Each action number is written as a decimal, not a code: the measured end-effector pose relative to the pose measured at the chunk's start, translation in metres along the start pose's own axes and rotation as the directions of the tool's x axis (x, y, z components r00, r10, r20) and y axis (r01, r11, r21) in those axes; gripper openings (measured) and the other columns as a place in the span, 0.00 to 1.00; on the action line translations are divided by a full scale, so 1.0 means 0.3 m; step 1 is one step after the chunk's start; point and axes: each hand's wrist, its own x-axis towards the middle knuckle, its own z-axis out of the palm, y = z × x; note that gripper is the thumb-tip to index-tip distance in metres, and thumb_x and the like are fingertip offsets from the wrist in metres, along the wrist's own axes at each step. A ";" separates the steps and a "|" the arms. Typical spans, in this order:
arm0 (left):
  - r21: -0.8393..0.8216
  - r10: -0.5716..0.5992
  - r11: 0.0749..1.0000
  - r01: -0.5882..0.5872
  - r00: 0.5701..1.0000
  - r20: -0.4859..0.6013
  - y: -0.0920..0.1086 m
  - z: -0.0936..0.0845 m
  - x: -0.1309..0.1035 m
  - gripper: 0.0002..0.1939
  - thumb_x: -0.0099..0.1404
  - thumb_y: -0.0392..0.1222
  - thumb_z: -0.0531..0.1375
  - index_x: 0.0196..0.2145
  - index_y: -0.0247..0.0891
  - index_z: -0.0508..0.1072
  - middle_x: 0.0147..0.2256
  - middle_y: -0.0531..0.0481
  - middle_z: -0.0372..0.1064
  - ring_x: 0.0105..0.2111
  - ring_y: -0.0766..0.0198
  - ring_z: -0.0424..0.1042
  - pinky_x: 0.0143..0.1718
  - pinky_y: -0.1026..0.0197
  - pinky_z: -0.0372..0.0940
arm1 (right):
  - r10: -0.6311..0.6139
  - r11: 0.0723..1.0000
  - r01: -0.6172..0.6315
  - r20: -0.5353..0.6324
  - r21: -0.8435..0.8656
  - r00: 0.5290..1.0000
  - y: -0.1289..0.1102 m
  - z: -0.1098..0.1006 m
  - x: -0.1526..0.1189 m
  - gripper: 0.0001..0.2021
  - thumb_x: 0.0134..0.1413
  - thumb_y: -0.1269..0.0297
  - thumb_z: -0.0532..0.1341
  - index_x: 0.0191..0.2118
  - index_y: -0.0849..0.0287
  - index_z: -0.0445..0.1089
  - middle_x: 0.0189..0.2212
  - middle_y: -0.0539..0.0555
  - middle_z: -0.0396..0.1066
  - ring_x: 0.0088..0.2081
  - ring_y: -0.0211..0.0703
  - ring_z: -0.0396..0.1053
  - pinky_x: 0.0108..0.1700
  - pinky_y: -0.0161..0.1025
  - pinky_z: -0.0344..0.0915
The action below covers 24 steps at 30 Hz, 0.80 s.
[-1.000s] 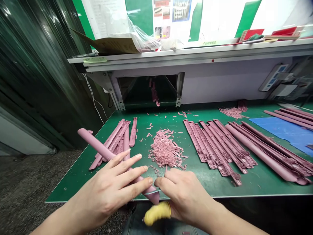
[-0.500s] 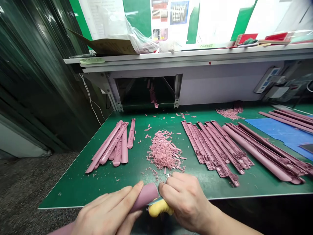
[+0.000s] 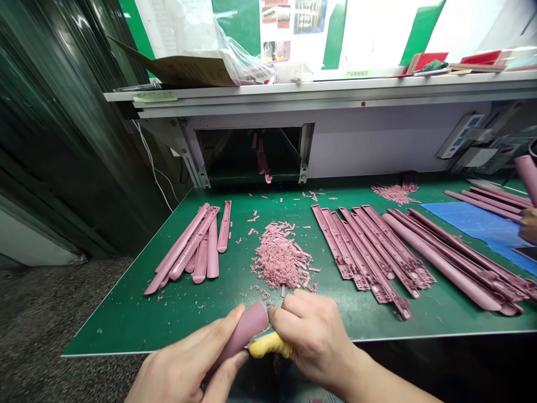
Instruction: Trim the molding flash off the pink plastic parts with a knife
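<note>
At the table's front edge my left hand (image 3: 188, 358) is wrapped round a long pink plastic part (image 3: 245, 333), its rounded end pointing up and right. My right hand (image 3: 316, 336) grips a trimming knife with a yellow handle (image 3: 271, 343), held against the end of that part. Most of the blade is hidden by my fingers and the part. Just beyond both hands lies a heap of pink shavings and offcuts (image 3: 279, 257) on the green tabletop (image 3: 126, 319).
Several pink parts (image 3: 201, 246) lie stacked at the left, and more pink strips (image 3: 364, 252) lie at the right. A blue sheet (image 3: 465, 224) is farther right, beside another person's hand (image 3: 529, 225) with a pink part. A chute opening (image 3: 251, 159) and shelf (image 3: 293, 95) stand behind.
The pink part's end and the knife have shifted slightly left and up, the part tilting a little more upright. At the far right another person's hand with a pink part has come into view.
</note>
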 end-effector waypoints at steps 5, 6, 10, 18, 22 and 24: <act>0.071 0.308 0.943 -0.325 0.933 0.186 -0.089 -0.088 0.090 0.23 0.67 0.29 0.49 0.56 0.45 0.66 0.55 0.53 0.68 0.62 0.56 0.56 0.61 0.46 0.52 | -0.135 0.982 0.115 0.133 0.149 0.982 0.057 -0.028 0.048 0.33 0.62 0.38 0.40 0.35 0.58 0.72 0.19 0.48 0.60 0.21 0.37 0.53 0.23 0.37 0.41; 0.065 0.357 0.924 -0.377 0.910 0.212 -0.100 -0.105 0.109 0.24 0.67 0.28 0.47 0.56 0.45 0.67 0.55 0.53 0.68 0.63 0.56 0.52 0.63 0.44 0.48 | -0.166 0.978 0.140 0.169 0.156 0.972 0.067 -0.032 0.060 0.33 0.63 0.39 0.39 0.34 0.58 0.72 0.19 0.48 0.60 0.21 0.37 0.53 0.23 0.37 0.42; 0.065 0.505 0.837 -0.543 0.813 0.290 -0.124 -0.149 0.149 0.21 0.70 0.32 0.45 0.56 0.40 0.66 0.55 0.50 0.68 0.63 0.54 0.51 0.64 0.41 0.40 | -0.282 0.951 0.230 0.275 0.206 0.919 0.097 -0.043 0.083 0.30 0.67 0.48 0.40 0.25 0.58 0.69 0.19 0.49 0.60 0.21 0.37 0.53 0.24 0.38 0.42; -0.378 -0.156 0.913 0.155 0.987 0.029 -0.025 -0.021 0.199 0.20 0.64 0.39 0.60 0.54 0.40 0.64 0.43 0.49 0.76 0.41 0.65 0.76 0.43 0.68 0.70 | 0.341 0.542 -0.328 0.153 0.774 0.927 -0.028 0.056 0.006 0.28 0.49 0.41 0.63 0.50 0.54 0.63 0.38 0.56 0.71 0.34 0.41 0.69 0.32 0.34 0.63; -0.483 -0.416 0.743 0.464 0.885 0.210 -0.077 0.186 0.373 0.20 0.70 0.49 0.49 0.54 0.35 0.64 0.42 0.46 0.75 0.42 0.63 0.75 0.43 0.62 0.70 | 0.593 0.275 -0.547 0.309 0.791 0.744 0.025 0.082 -0.009 0.24 0.54 0.47 0.61 0.51 0.56 0.59 0.31 0.52 0.68 0.26 0.38 0.67 0.27 0.35 0.65; -0.381 -0.483 0.768 0.514 0.857 0.183 -0.184 0.263 0.458 0.17 0.69 0.48 0.53 0.50 0.37 0.69 0.48 0.44 0.71 0.48 0.58 0.70 0.50 0.52 0.66 | 0.670 0.370 -0.657 0.301 0.657 0.678 0.150 0.014 -0.028 0.18 0.55 0.50 0.59 0.44 0.57 0.63 0.24 0.48 0.65 0.25 0.40 0.66 0.26 0.36 0.64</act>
